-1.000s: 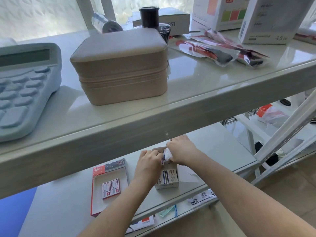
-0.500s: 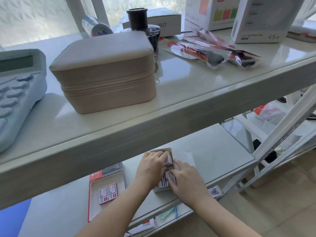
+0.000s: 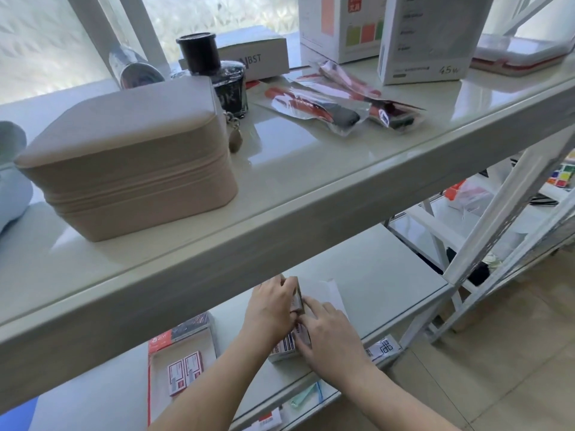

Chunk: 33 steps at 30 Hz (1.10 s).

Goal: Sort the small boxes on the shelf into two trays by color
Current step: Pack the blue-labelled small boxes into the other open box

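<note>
Both hands down on lower shelf point(image 3: 389, 275): left hand point(image 3: 272, 309) pinches a small box point(image 3: 297, 301) upright, right hand point(image 3: 329, 334) lies flat w/ fingers spread on blue-striped boxes point(image 3: 286, 346). Red tray point(image 3: 155, 346) just left holds two red boxes point(image 3: 183, 373).

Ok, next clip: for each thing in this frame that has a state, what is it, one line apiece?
Beige zip case: closed, on the upper shelf.
Ink bottle: capped, upright.
Red-rimmed tray: open, holding two red small boxes side by side.
Cardboard tray: holds blue-marked boxes, mostly hidden by the hands.
Left hand: gripping a small box on edge.
Right hand: fingers down on the cardboard tray's boxes; whether it grips any, unclear.
</note>
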{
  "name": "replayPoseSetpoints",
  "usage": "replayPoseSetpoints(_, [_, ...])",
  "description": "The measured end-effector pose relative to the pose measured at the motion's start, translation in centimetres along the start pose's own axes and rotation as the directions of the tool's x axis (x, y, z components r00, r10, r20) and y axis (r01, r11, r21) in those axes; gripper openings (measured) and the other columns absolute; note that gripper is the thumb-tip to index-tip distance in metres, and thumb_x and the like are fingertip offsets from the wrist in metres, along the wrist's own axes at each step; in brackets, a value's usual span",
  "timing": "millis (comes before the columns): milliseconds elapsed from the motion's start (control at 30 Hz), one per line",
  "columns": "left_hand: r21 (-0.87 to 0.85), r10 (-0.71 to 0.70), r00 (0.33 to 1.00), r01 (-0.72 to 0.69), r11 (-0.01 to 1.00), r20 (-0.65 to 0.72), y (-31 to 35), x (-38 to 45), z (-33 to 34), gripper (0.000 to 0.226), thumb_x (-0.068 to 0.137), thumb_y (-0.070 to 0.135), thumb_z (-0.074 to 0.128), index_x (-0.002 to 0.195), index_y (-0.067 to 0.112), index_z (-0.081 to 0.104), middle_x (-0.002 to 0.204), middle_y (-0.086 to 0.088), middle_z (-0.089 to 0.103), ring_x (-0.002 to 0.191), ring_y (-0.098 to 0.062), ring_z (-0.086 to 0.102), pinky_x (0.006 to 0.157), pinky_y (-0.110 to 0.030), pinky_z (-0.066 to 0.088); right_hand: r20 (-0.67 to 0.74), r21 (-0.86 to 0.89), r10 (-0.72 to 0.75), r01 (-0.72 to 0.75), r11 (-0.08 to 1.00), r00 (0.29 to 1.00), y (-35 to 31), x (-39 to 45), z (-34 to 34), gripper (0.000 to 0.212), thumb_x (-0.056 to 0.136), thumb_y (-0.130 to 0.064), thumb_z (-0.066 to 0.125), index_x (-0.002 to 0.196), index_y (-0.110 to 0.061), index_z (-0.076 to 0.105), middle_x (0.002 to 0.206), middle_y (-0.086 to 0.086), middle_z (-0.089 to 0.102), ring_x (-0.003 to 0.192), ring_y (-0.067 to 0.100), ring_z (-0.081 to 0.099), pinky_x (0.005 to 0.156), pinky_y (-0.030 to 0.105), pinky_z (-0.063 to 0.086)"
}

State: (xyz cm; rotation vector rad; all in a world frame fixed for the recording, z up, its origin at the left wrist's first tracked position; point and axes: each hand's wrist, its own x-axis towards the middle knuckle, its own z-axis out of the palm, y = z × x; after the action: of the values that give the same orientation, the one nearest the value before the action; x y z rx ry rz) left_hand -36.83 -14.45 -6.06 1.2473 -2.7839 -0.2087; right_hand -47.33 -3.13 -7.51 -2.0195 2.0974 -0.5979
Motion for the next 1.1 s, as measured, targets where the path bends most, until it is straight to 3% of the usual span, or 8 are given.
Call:
replayPoseSetpoints(233, [-0.009, 0.082, 0.997, -0.082, 0.997, 0.011, -0.3, 0.1, 0.6, 0.013, 0.069, 0.021, 0.063, 0.080, 0.014, 0.064, 0.088, -0.004, 0.063, 0.083, -0.029, 0.061, 0.072, -0.034, 0.048, 0.017, 0.016, 0.017, -0.017, 1.000, 1.000, 0.3, 0.0, 0.4, 0.036, 0.089, -0.039, 0.038, 0.108, -0.021, 0.062, 0.137, -0.001, 0.051, 0.106, 0.021, 0.052, 0.088, 0.035, 0.047])
replayPoseSetpoints(367, [-0.058, 0.036, 0.998, -0.039, 0.998, -0.058, -0.4, -0.4, 0.0, 0.024, 0.067, 0.030, 0.074, 0.084, 0.014, 0.066, 0.097, -0.002, 0.064, 0.080, -0.027, 0.061, 0.069, -0.034, 0.050, 0.015, 0.027, 0.024, -0.024, 0.999, 1.000, 0.2, -0.3, 0.5, 0.035, 0.091, -0.041, 0.039, 0.114, -0.024, 0.060, 0.139, -0.002, 0.050, 0.108, 0.020, 0.051, 0.089, 0.034, 0.048])
replayPoseSetpoints(500, [0.013, -0.063, 0.994, 0.065, 0.998, -0.085, -1.5, -2.0, -1.2, 0.035, 0.064, 0.038, 0.080, 0.091, 0.020, 0.069, 0.097, -0.001, 0.063, 0.088, -0.025, 0.059, 0.076, -0.035, 0.048, 0.039, 0.033, 0.035, -0.036, 0.999, 0.999, 0.2, -0.4, 0.6, 0.046, 0.092, -0.045, 0.035, 0.128, -0.023, 0.054, 0.145, -0.002, 0.044, 0.119, 0.018, 0.046, 0.099, 0.033, 0.044])
replayPoseSetpoints(633, [0.073, -0.112, 0.992, 0.116, 0.991, -0.057, -2.4, -2.5, -1.7, 0.029, 0.072, 0.043, 0.075, 0.091, 0.022, 0.070, 0.099, -0.001, 0.062, 0.092, -0.026, 0.059, 0.079, -0.034, 0.048, 0.020, 0.031, 0.025, -0.025, 0.999, 1.000, 0.3, -0.6, 1.0, 0.045, 0.093, -0.045, 0.037, 0.127, -0.020, 0.054, 0.146, 0.000, 0.043, 0.119, 0.019, 0.047, 0.097, 0.034, 0.045])
replayPoseSetpoints(767, [0.030, -0.139, 0.987, 0.142, 0.989, -0.082, -1.8, -2.6, -1.8, 0.025, 0.068, 0.031, 0.080, 0.086, 0.020, 0.068, 0.092, 0.000, 0.060, 0.087, -0.026, 0.058, 0.076, -0.037, 0.048, 0.017, 0.042, 0.016, -0.017, 0.999, 1.000, 0.5, -0.6, 1.0, 0.048, 0.094, -0.049, 0.037, 0.130, -0.021, 0.051, 0.147, 0.000, 0.042, 0.123, 0.018, 0.045, 0.101, 0.034, 0.043])
replayPoseSetpoints(833, [-0.042, -0.093, 0.989, 0.088, 0.995, -0.119, -1.5, -3.4, -1.3, 0.018, 0.074, 0.025, 0.075, 0.091, 0.020, 0.068, 0.095, 0.001, 0.060, 0.089, -0.024, 0.057, 0.079, -0.037, 0.046, 0.020, 0.078, 0.017, -0.018, 0.997, 1.000, 0.7, -0.9, 0.8, 0.058, 0.092, -0.055, 0.038, 0.138, -0.020, 0.042, 0.148, 0.001, 0.041, 0.128, 0.018, 0.041, 0.107, 0.033, 0.038])
replayPoseSetpoints(933, [-0.132, 0.030, 0.999, -0.034, 0.991, -0.025, -0.8, -4.6, -0.6, 0.020, 0.088, 0.033, 0.060, 0.105, 0.025, 0.067, 0.105, 0.006, 0.062, 0.101, -0.017, 0.055, 0.088, -0.034, 0.038, 0.026, 0.118, 0.006, -0.009, 0.993, 1.000, 1.4, -1.7, 0.8, 0.072, 0.087, -0.060, 0.047, 0.143, -0.017, 0.034, 0.143, -0.001, 0.044, 0.130, 0.015, 0.039, 0.110, 0.030, 0.033])
replayPoseSetpoints(1100, [-0.090, 0.038, 0.992, -0.027, 0.996, 0.122, -0.2, -4.8, -0.5, 0.027, 0.086, 0.033, 0.060, 0.113, 0.031, 0.064, 0.112, 0.007, 0.058, 0.107, -0.016, 0.050, 0.091, -0.031, 0.029, 0.011, 0.095, -0.005, 0.004, 0.995, 1.000, 2.5, -2.4, 1.3, 0.065, 0.088, -0.042, 0.064, 0.141, -0.012, 0.042, 0.139, 0.003, 0.049, 0.126, 0.019, 0.045, 0.107, 0.032, 0.035])
